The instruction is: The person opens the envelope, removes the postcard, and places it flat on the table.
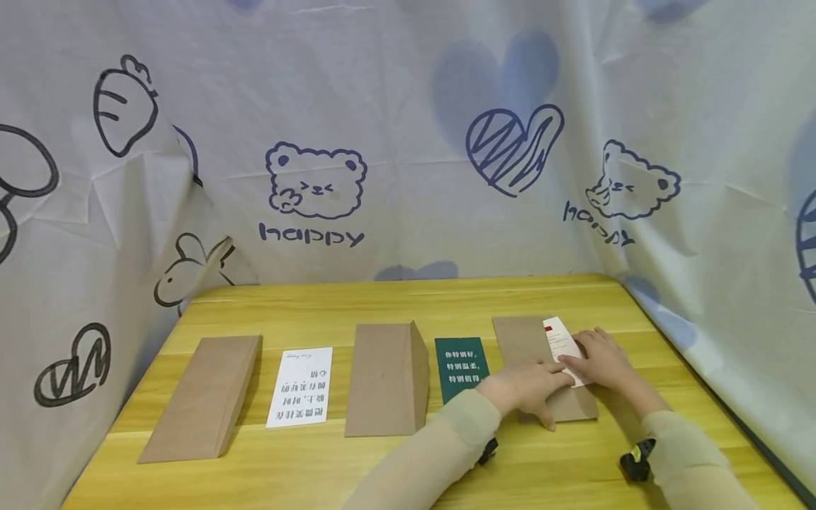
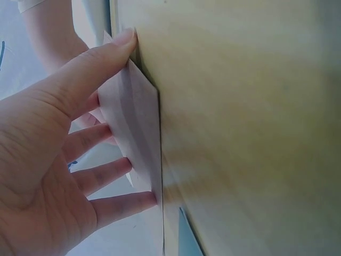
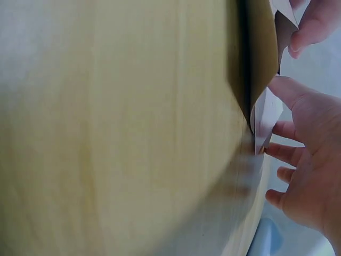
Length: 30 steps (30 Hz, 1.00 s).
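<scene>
At the right of the table in the head view lies a brown paper envelope (image 1: 519, 340). A white card (image 1: 559, 338) with a small red mark slants across its right side, its lower part covered by fingers. My left hand (image 1: 528, 386) rests on the envelope with fingers spread and fairly straight; the left wrist view shows the thumb (image 2: 123, 40) at the paper's edge. On the card's right side, my right hand (image 1: 608, 360) holds it between thumb and fingers. The right wrist view shows an envelope edge (image 3: 264, 48) lifted, standing open beside the card.
To the left stand a green card (image 1: 460, 368) with white characters, a second brown envelope (image 1: 382, 382) with its flap to the right, a white printed card (image 1: 299, 389) and a third envelope (image 1: 197, 400). A patterned cloth (image 1: 408, 142) hangs around the wooden table (image 1: 287, 482).
</scene>
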Each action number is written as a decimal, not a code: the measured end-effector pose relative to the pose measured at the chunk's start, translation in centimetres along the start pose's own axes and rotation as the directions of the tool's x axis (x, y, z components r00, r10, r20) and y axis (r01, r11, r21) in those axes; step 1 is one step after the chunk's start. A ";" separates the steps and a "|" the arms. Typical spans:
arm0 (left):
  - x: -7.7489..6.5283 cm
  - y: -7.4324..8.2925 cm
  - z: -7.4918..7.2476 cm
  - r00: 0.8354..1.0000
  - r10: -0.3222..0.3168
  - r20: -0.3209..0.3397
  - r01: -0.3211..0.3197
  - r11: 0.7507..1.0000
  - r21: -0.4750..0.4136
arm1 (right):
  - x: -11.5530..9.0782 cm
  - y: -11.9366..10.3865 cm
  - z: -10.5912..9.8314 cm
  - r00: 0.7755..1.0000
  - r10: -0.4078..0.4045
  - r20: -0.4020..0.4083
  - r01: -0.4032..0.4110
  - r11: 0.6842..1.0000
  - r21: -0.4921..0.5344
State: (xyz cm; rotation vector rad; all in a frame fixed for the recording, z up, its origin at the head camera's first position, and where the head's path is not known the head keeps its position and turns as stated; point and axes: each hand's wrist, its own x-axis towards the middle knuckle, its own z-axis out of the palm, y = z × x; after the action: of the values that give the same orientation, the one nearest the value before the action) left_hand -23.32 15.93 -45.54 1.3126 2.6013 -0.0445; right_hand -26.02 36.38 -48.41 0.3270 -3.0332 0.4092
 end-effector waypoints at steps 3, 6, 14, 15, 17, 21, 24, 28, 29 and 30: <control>0.0 0.0 0.0 1.000 -0.003 -0.002 0.003 1.000 -0.009 | 0.0 0.3 0.0 1.000 0.000 -0.019 0.000 0.999 0.044; 0.0 0.0 -0.1 1.000 -0.007 -0.004 0.006 1.000 -0.024 | -0.1 0.8 0.1 0.999 0.004 -0.034 -0.001 0.997 0.080; -0.2 0.0 0.0 1.000 0.007 -0.022 -0.007 1.000 -0.020 | -0.5 1.1 0.0 0.996 0.048 -0.074 -0.042 0.995 0.092; -0.2 0.0 0.0 1.000 0.007 -0.023 -0.008 1.000 -0.020 | -0.6 1.0 -0.1 0.995 0.055 -0.078 -0.048 0.995 0.083; -0.2 0.0 0.0 1.000 0.003 -0.022 -0.003 1.000 -0.024 | -0.9 0.9 -0.3 0.994 0.072 -0.082 -0.066 0.996 0.066; -0.1 0.1 0.0 1.000 -0.010 -0.012 0.010 0.999 -0.043 | -1.3 0.6 -0.3 0.989 0.100 -0.106 -0.097 0.995 0.034; -0.2 0.1 0.0 1.000 -0.017 -0.004 0.017 0.998 -0.052 | -1.5 0.5 -0.3 0.985 0.111 -0.133 -0.111 0.994 0.010; -0.2 0.2 -0.1 1.000 -0.017 0.001 0.017 0.999 -0.048 | -2.0 0.1 -0.6 0.977 0.115 -0.178 -0.119 0.993 -0.010; -0.2 0.3 -0.1 1.000 -0.015 0.001 0.015 0.999 -0.040 | -2.1 0.1 -0.6 0.975 0.112 -0.192 -0.118 0.993 -0.018; -0.1 0.3 -0.1 1.000 -0.014 0.003 0.014 0.999 -0.034 | -2.2 0.0 -0.7 0.973 0.112 -0.201 -0.119 0.993 -0.024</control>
State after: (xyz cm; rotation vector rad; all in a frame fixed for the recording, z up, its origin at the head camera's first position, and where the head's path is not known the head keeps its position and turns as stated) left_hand -23.04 16.06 -45.36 1.2819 2.5972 -0.0039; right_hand -23.80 37.00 -47.94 0.1003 -2.8662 0.3701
